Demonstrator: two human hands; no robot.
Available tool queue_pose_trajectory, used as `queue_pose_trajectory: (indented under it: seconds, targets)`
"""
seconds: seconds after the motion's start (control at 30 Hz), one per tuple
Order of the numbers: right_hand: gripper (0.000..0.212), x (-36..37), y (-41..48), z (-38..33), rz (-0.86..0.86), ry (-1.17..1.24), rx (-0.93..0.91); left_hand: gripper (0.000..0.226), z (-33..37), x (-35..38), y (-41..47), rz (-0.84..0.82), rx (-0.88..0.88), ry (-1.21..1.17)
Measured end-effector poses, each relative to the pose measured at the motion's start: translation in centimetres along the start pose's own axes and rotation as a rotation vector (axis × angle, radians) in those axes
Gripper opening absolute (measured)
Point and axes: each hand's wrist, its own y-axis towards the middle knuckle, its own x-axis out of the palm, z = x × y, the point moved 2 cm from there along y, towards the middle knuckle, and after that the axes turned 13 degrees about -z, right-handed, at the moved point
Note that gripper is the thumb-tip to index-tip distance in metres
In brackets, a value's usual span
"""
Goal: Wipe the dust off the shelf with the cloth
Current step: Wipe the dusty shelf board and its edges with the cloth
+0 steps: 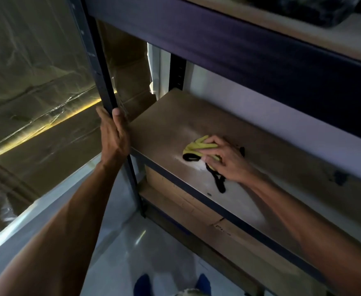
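Observation:
A brown board shelf [166, 122] with a dark metal frame fills the middle of the head view. A yellow cloth with black trim [194, 147] lies bunched on the board near its front edge, and a black strip of it trails toward the rim. My right hand [224, 161] presses down on the cloth, fingers spread over it. My left hand [113, 135] is wrapped around the dark upright post [102, 75] at the shelf's front left corner. Pale dust streaks show on the board around the cloth.
A dark beam and an upper shelf [261, 45] hang close above the board. A cardboard box [188, 201] sits on the level below. Plastic-wrapped boxes [32, 86] stand to the left. A small dark object [339, 177] lies on the board at the right. My blue shoes [142, 284] rest on the pale floor.

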Motion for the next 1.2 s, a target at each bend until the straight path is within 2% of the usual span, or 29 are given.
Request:
queue_pose_trajectory:
  seconds: [0.07,0.2,0.33,0.43,0.5,0.6,0.7,0.77,0.83,0.9,1.0,1.07,1.2]
  targets:
    - [0.03,-0.9,1.3,0.2,-0.046,0.096,-0.019,0.024,0.1,0.0,0.0,-0.004,0.013,0.002]
    - [0.032,-2.8,8.0,0.3,0.131,0.069,0.011,0.015,0.5,0.0,0.1,-0.002,0.038,-0.004]
    - [0.028,0.3,13.7,-2.5,-0.033,0.1,0.014,0.01,0.1,-0.3,0.1,-0.025,0.037,0.041]
    - [0.027,1.4,12.2,-3.4,-0.092,0.067,-0.1,0.026,-0.8,-0.3,-0.1,0.002,-0.077,0.188]
    - [0.028,1.3,9.1,-3.3,-0.171,0.008,-0.174,0.029,-0.7,-0.1,-0.2,0.014,-0.12,0.194]
    - [0.032,0.8,4.9,-2.2,-0.261,-0.028,-0.201,0.017,-0.2,0.1,0.1,0.007,-0.002,0.075]
    - [0.032,-0.4,4.8,-1.1,-0.336,0.007,-0.19,0.01,-0.4,0.0,0.2,-0.01,0.061,0.01]
    - [0.031,-1.8,6.8,-1.4,-0.247,0.04,-0.183,0.009,-0.3,0.0,0.2,-0.005,0.05,0.014]
    - [0.031,-3.3,10.0,-2.4,-0.074,0.046,-0.166,0.009,0.0,0.0,0.1,-0.005,0.047,0.024]
    - [0.03,-3.4,13.5,-3.5,-0.004,0.022,-0.109,0.009,0.1,0.0,0.1,-0.012,0.04,0.023]
    - [0.037,-0.7,17.2,-4.9,-0.072,-0.029,-0.061,0.011,0.3,-0.1,0.0,-0.023,0.043,0.025]
    - [0.036,1.0,16.6,-5.3,-0.071,-0.033,-0.059,0.01,0.1,-0.3,-0.1,-0.02,0.048,0.027]
    - [0.025,1.2,11.7,-4.8,-0.159,-0.001,-0.193,0.02,-0.7,-0.2,-0.2,0.013,0.014,0.044]
